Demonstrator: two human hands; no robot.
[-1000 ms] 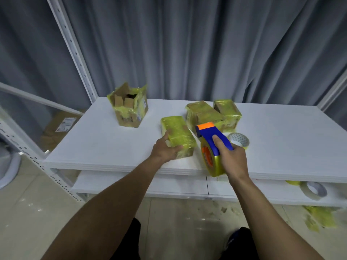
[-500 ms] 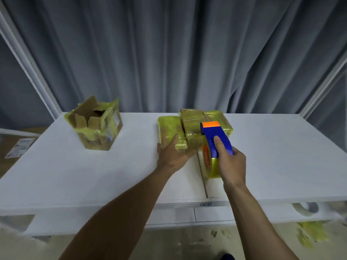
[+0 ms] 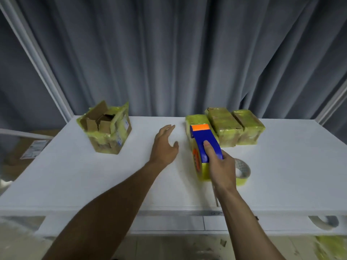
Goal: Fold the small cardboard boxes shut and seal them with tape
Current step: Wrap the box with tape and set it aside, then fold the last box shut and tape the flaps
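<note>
Head camera looks down on a white table (image 3: 84,181) with a grey curtain (image 3: 169,53) behind it. The open box (image 3: 105,132) sits at the back left, its flaps up and yellow tape on its sides. Three taped boxes (image 3: 225,126) sit side by side at the back right, touching each other.

The right hand (image 3: 221,167) grips the blue tape gun (image 3: 203,145), fingers curled round its handle. The gun hides part of the nearest taped box. A spare tape roll (image 3: 243,172) lies just beside that hand.

The left hand (image 3: 165,145) is over the bare middle of the table, fingers straight and a little apart, holding nothing. There is open room between it and the open box. The right side of the table is wide and bare out to its edge. Another tape roll (image 3: 323,222) lies on the lower shelf (image 3: 169,224).
</note>
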